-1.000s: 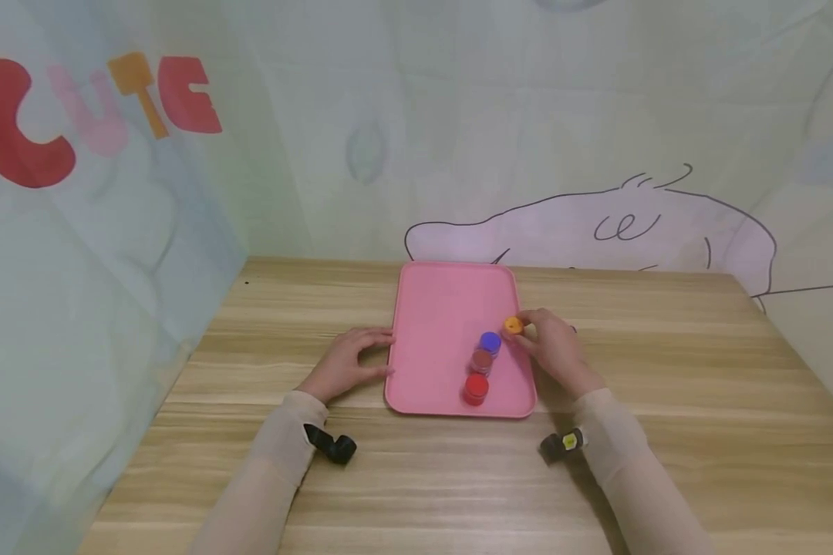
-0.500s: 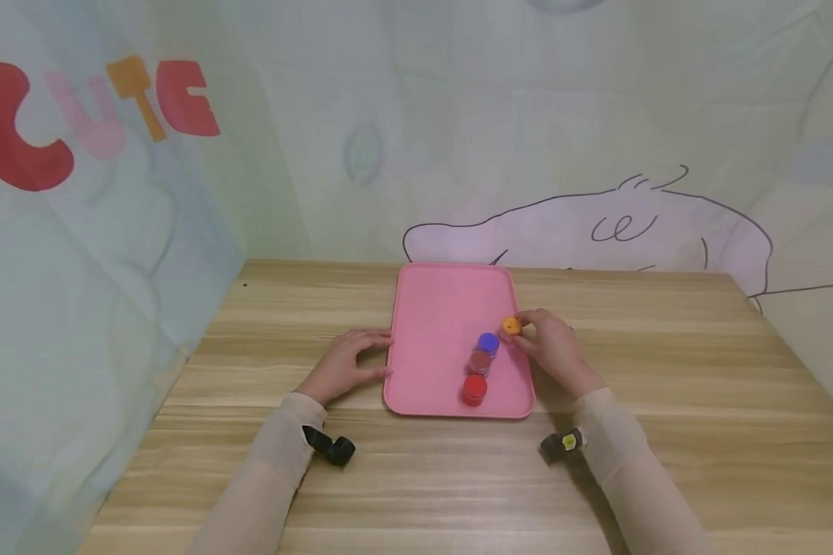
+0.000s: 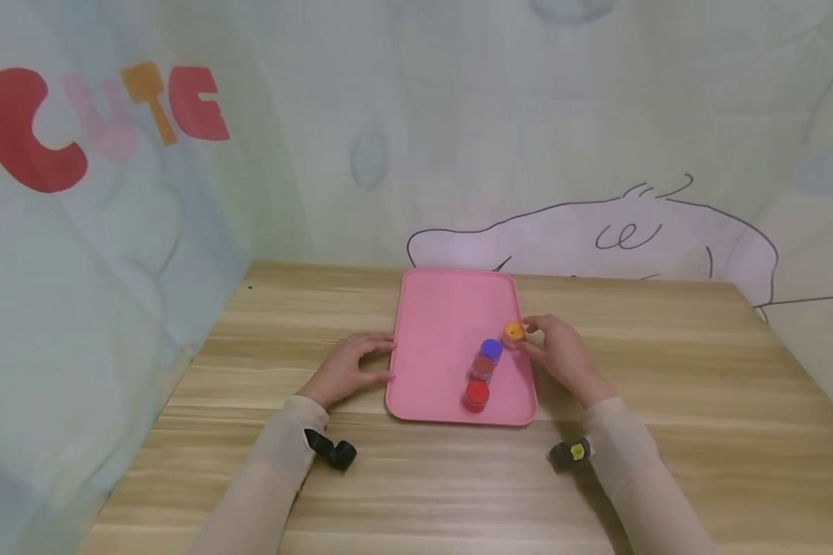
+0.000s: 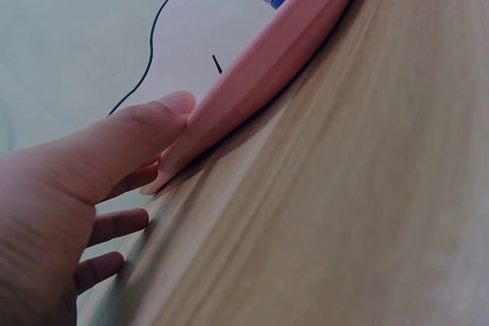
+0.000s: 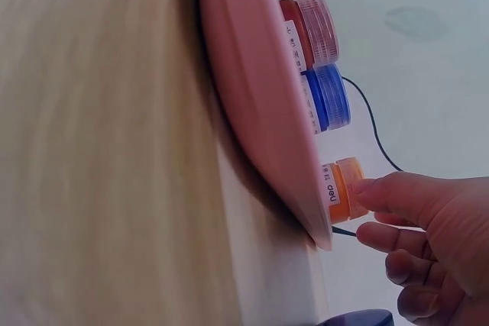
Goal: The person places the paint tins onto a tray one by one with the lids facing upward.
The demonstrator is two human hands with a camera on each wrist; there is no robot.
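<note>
My right hand (image 3: 561, 354) is at the right edge of a pink tray (image 3: 444, 308), beside a small paint jar with an orange lid (image 3: 514, 334). The thumb tip overlaps the lid in the right wrist view, and the fingers are spread behind it, not wrapped round the jar. A blue jar (image 5: 327, 98), a brown-red jar (image 5: 312, 32) and a red jar (image 3: 477, 395) stand in a slanting line on the tray. My left hand (image 3: 347, 368) rests at the tray's left edge, thumb (image 4: 177, 103) at the rim and fingers apart.
The tray lies on a wood-grain table (image 3: 416, 493). A dark purple lid (image 5: 359, 318) shows below the right hand in the right wrist view. A printed curtain (image 3: 319, 154) hangs behind and to the left of the table.
The right hand's fingertips have drawn back slightly to the right from the orange-lidded jar, which stays in its place on the tray. The left hand stays put; the head view shifts slightly.
</note>
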